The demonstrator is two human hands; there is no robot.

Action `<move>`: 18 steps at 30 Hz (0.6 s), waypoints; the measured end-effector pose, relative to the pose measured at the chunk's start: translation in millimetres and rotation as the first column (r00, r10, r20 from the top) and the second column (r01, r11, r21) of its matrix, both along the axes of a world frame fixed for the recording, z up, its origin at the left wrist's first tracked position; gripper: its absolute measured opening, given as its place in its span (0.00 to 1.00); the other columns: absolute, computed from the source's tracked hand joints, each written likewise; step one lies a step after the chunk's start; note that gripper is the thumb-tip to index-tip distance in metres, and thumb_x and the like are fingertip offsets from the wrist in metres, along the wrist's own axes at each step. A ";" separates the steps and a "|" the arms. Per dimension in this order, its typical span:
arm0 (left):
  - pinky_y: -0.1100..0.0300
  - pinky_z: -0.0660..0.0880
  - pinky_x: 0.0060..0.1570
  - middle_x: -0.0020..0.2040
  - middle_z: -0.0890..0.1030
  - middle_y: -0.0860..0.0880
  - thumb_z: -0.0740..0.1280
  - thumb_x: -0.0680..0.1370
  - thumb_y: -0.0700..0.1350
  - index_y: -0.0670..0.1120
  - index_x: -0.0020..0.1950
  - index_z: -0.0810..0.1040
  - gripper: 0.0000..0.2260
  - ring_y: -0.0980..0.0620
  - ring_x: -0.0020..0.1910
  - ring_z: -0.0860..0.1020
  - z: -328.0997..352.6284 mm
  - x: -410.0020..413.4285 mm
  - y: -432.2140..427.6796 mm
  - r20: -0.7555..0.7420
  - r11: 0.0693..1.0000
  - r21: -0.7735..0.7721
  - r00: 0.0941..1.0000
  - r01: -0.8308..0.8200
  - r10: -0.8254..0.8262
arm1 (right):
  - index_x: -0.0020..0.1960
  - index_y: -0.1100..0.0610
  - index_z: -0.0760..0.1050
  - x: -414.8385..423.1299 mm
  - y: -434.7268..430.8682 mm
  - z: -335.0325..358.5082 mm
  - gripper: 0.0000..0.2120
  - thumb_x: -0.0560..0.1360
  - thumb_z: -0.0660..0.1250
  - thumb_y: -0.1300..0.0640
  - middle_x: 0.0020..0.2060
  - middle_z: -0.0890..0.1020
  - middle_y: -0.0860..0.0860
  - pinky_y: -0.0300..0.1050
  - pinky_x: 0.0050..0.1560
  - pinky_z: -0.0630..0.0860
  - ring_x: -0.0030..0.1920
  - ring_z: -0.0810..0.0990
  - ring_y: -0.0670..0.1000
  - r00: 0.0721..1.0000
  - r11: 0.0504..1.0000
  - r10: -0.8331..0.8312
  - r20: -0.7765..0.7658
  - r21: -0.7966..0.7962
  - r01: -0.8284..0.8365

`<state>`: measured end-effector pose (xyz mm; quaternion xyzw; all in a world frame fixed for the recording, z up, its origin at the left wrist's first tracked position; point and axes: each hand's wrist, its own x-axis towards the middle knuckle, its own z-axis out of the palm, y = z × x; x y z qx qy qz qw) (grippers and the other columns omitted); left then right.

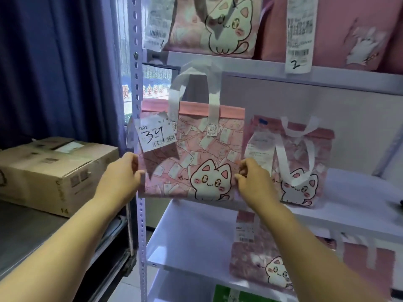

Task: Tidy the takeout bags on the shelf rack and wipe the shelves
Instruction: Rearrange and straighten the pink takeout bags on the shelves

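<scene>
A pink takeout bag with a white cat print (pixel 192 153) hangs in the air in front of the white shelf rack's middle shelf (pixel 359 216). A receipt marked "34" (pixel 156 135) is stuck to its upper left. My left hand (pixel 122 173) grips the bag's left edge and my right hand (pixel 250 179) grips its right edge. A second cat bag (pixel 298 168) stands on the same shelf to the right. Two more pink bags (pixel 213 25) (pixel 349 33) stand on the shelf above, and another (pixel 261 258) sits on the shelf below.
The rack's perforated white upright (pixel 138 83) runs down the left side. A cardboard box (pixel 52 171) rests on a grey surface to the left. Dark blue curtains (pixel 54 62) hang behind it. Something green (pixel 226 294) shows on the lowest shelf.
</scene>
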<state>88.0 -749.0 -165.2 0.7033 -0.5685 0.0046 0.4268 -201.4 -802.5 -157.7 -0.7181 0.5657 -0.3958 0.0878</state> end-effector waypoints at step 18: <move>0.49 0.75 0.45 0.48 0.83 0.41 0.65 0.76 0.41 0.42 0.52 0.78 0.07 0.38 0.48 0.78 -10.1 -2.3 -105.2 0.115 0.995 0.032 0.989 0.094 -0.097 | 0.50 0.56 0.72 11.8 -59.9 -15.2 0.04 0.77 0.61 0.62 0.34 0.75 0.45 0.38 0.29 0.67 0.34 0.73 0.43 0.976 0.976 -0.216 -0.031 0.012 0.217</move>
